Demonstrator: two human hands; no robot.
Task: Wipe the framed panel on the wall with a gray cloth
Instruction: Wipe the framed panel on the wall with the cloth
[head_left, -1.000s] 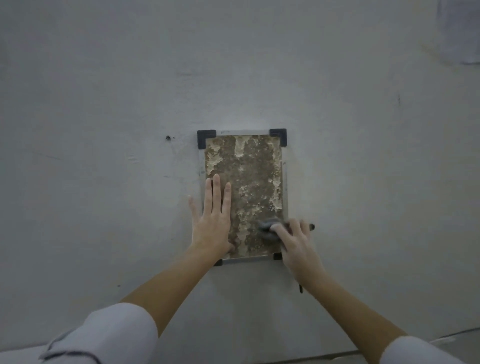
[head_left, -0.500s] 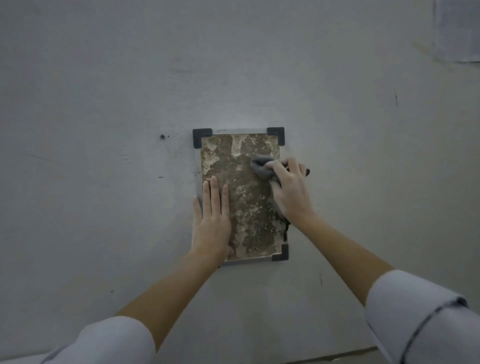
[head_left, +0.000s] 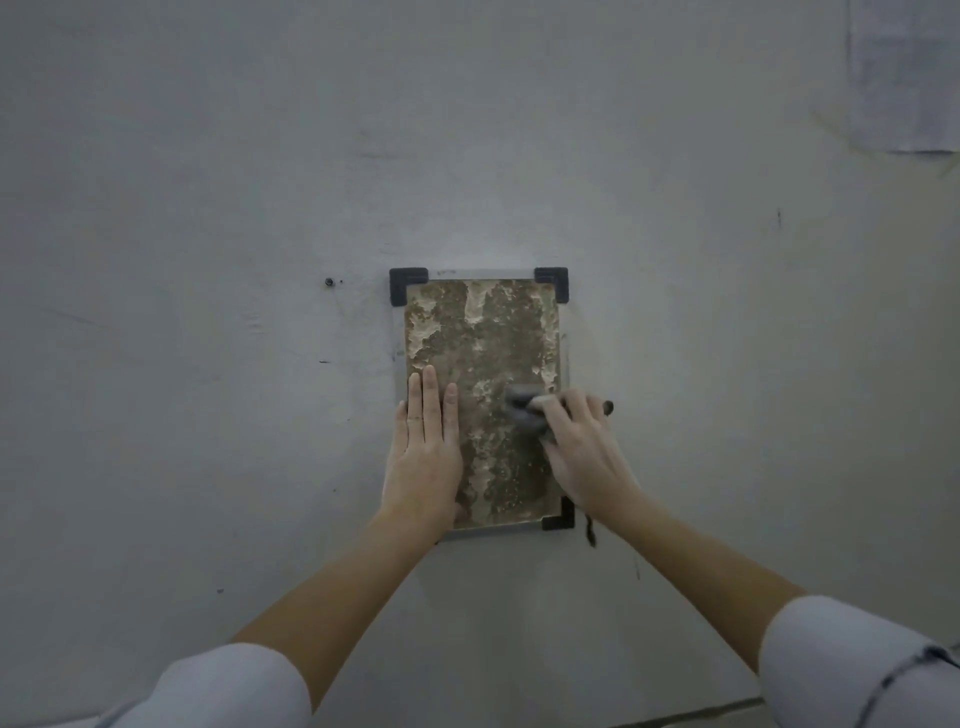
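So the framed panel (head_left: 483, 338) is up on a plain gray wall (head_left: 208, 208), pretty much dead centre, taller than it is wide. Its face is blotchy brown with pale flaky patches, mostly toward the top and down the middle. Black corner pieces show at the top left (head_left: 405, 283), top right (head_left: 555, 280) and bottom right (head_left: 561, 517); the bottom left one is hidden behind the person's wrist.

The left grip (head_left: 423, 457) lies flat on the lower left part of the panel, fingers straight and close together, with the palm overlapping the frame's left edge. It isn't holding anything, just pressing.

The right grip (head_left: 587, 457) has its fingers curled round a bunched-up gray cloth (head_left: 524, 408) and holds it against the panel's right side, a bit below the middle. A dark bit of cloth pokes out past the little finger, over the wall just right of the frame. A thin dark strand (head_left: 590, 530) dangles below that wrist, beside the bottom right corner piece.

Other stuff: a small dark hole or screw (head_left: 329, 282) in the wall left of the frame, a pale paper-ish patch (head_left: 904, 78) in the top right corner, and light sleeves on both arms at the bottom.
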